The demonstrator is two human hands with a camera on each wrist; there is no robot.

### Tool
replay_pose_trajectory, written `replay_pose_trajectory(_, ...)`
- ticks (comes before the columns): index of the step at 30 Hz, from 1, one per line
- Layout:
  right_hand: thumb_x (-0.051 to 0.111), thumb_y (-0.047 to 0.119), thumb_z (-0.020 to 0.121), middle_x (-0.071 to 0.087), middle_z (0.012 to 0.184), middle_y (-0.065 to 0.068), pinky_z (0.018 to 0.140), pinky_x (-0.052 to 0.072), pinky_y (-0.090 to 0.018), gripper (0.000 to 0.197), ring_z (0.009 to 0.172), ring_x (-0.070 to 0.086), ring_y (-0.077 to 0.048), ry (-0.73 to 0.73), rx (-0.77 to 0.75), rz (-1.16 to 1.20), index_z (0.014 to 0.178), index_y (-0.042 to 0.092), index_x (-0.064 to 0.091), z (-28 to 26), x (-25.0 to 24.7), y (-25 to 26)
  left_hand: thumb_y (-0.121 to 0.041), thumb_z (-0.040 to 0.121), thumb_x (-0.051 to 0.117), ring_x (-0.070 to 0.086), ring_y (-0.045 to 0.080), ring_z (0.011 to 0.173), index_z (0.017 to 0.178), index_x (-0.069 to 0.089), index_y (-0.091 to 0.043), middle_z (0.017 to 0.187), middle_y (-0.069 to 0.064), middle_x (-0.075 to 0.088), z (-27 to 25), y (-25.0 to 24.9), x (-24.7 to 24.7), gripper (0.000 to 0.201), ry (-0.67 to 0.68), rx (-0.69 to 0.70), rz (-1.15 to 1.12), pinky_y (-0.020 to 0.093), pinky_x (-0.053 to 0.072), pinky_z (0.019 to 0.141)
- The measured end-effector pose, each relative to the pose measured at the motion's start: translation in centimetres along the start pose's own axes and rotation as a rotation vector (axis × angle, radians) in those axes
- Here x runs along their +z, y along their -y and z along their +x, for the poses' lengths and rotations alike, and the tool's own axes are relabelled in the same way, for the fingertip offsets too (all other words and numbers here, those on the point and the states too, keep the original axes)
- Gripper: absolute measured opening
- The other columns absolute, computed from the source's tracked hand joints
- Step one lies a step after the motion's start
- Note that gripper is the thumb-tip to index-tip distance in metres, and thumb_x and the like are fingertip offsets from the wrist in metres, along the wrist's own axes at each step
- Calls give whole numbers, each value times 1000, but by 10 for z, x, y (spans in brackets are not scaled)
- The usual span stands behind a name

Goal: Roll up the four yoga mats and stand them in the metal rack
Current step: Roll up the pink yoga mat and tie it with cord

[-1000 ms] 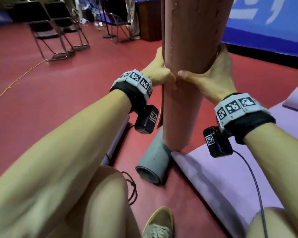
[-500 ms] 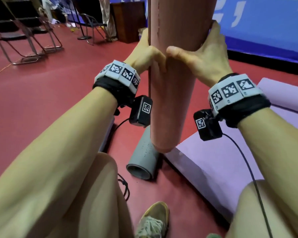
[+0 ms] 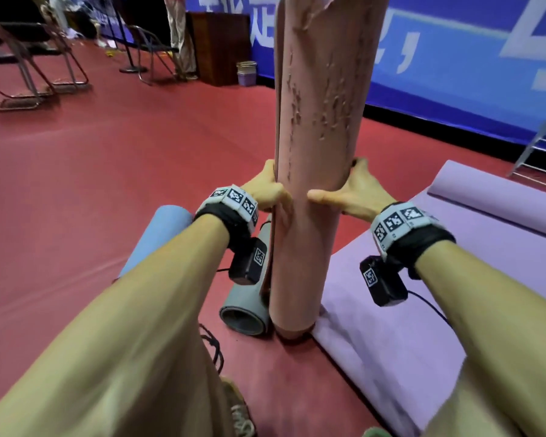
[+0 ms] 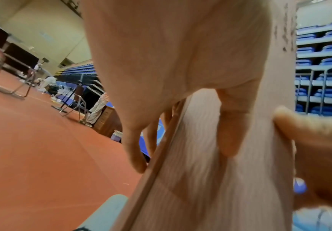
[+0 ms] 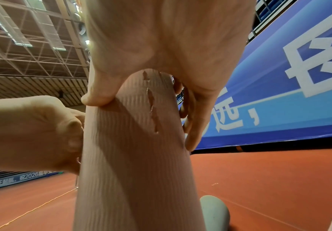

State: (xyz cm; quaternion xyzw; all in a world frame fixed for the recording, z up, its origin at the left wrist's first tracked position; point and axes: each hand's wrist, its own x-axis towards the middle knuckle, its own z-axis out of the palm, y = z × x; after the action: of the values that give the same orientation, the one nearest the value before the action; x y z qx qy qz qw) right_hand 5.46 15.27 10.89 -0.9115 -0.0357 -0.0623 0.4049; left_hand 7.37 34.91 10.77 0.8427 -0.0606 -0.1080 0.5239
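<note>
A rolled pink yoga mat [image 3: 312,121] stands upright on the red floor, its surface scuffed and torn near the top. My left hand [image 3: 267,192] grips its left side at the loose outer edge, and my right hand [image 3: 349,192] wraps round its right side, thumb across the front. The wrist views show the same grip on the pink mat [image 4: 210,171] [image 5: 133,156]. A rolled grey mat [image 3: 246,305] lies on the floor at its base. A rolled blue mat [image 3: 156,238] lies left, partly behind my arm. A purple mat [image 3: 423,310] lies mostly unrolled on the right.
Folding chairs [image 3: 29,58] stand at the back left, a wooden cabinet [image 3: 221,45] and a small purple bin [image 3: 246,74] at the back. A blue banner wall [image 3: 454,74] runs along the right. A metal frame [image 3: 542,137] shows at the right edge. My shoe [image 3: 238,411] is below.
The pink mat has come down and its lower end now rests on the floor beside the grey roll. The camera has tilted up, and both hands keep hold of the mat.
</note>
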Motion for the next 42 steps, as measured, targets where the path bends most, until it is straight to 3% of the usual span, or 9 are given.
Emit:
replay_pose_trajectory(5,73,64,73,56,126,5,80,48,-24,96,102,58,-13,105,-57,21,146,19,27,-9,-14,5,-10,54,56,60,28,91,119,43,-18,105,13,63,-6,-14,-9,67,33,35,0,46,55,80)
replay_pose_trajectory(13,32,84,79,67,106,8,88,52,-47,86,93,67,-18,-80,34,554,139,25,50,-5,-65,53,-19,56,45,57,12,68,109,55,-18,83,-1,62,-17,-69,-16,54,-37,194,-353,28,44,70)
replay_pose_trajectory(17,33,72,92,72,97,6,84,52,-49,58,98,66,-21,-132,29,594,106,30,70,-3,-84,80,-45,75,49,56,13,65,78,58,-25,62,-10,62,-19,-98,-30,23,-110,202,-445,38,43,80)
replay_pose_trajectory(22,36,82,80,75,90,3,84,51,-56,65,95,68,-28,-119,55,545,98,31,72,3,-99,113,-60,95,38,64,22,103,95,69,-25,104,1,70,-18,-142,-46,47,-260,294,-353,40,49,92)
replay_pose_trajectory(26,44,38,84,62,61,2,82,52,-53,26,71,58,-26,-179,60,510,69,21,56,0,-111,138,-59,87,48,66,23,91,80,65,-23,95,4,70,-17,-154,-54,41,-300,300,-310,42,50,87)
replay_pose_trajectory(32,35,40,91,55,121,-18,95,44,-36,41,114,54,-34,-304,60,74,104,13,63,14,-121,158,-41,92,38,51,23,79,59,44,-26,72,-1,54,-14,-157,-50,37,-206,255,-234,41,45,82)
replay_pose_trajectory(36,35,8,97,54,117,-26,80,36,-35,29,103,51,-36,-277,-39,-360,106,-5,59,16,-117,163,-44,77,47,52,21,75,88,56,-17,83,3,57,-13,-168,-52,30,-313,374,-62,36,42,76)
replay_pose_trajectory(39,36,-1,96,57,112,-29,90,44,-44,29,108,55,-44,-261,-68,-354,110,-10,60,14,-112,167,-28,89,52,51,17,123,143,41,-12,139,5,51,-12,-174,-59,57,-306,455,53,26,37,103)
replay_pose_trajectory(42,37,1,97,60,108,-24,95,46,-53,30,112,55,-45,-180,-24,-281,115,-7,59,10,-111,166,-28,91,48,45,16,126,131,52,-10,136,6,51,-10,-172,-60,44,-278,486,187,16,28,96)
